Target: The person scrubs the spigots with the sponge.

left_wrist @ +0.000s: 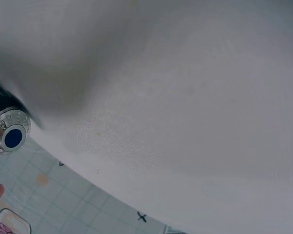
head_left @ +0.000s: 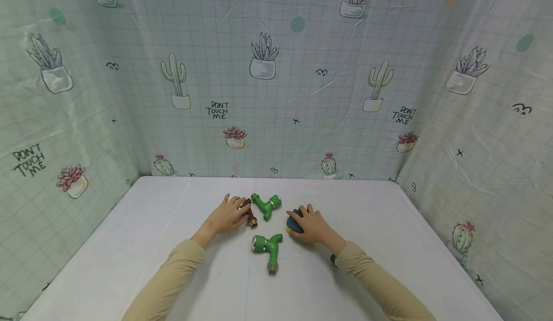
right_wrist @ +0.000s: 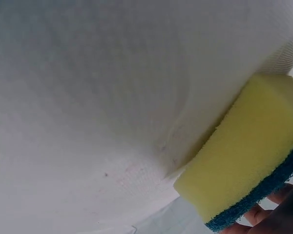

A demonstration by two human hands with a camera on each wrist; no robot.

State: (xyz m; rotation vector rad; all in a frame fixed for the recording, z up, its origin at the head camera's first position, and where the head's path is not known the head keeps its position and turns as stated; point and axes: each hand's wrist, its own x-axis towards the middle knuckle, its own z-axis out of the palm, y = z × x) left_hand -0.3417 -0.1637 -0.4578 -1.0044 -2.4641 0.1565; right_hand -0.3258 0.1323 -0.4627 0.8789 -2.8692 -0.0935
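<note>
My left hand (head_left: 226, 214) grips a red-brown tap (head_left: 252, 217) with a brass threaded end, its fingers laid over the handle side. In the left wrist view the tap's silver-rimmed knob (left_wrist: 12, 131) with a dark blue centre shows at the left edge. On the right, my right hand (head_left: 315, 224) holds a sponge (head_left: 294, 222) between thumb and fingers. The right wrist view shows that sponge with its thick yellow side against the white cloth and its dark blue-green scouring layer towards the fingers (right_wrist: 256, 214).
One green tap (head_left: 266, 206) lies just right of the red-brown one. Another green tap (head_left: 271, 250) lies nearer, between the forearms. Both rest on a white-covered table (head_left: 224, 287), and a cactus-print curtain (head_left: 294, 95) encloses its back and sides.
</note>
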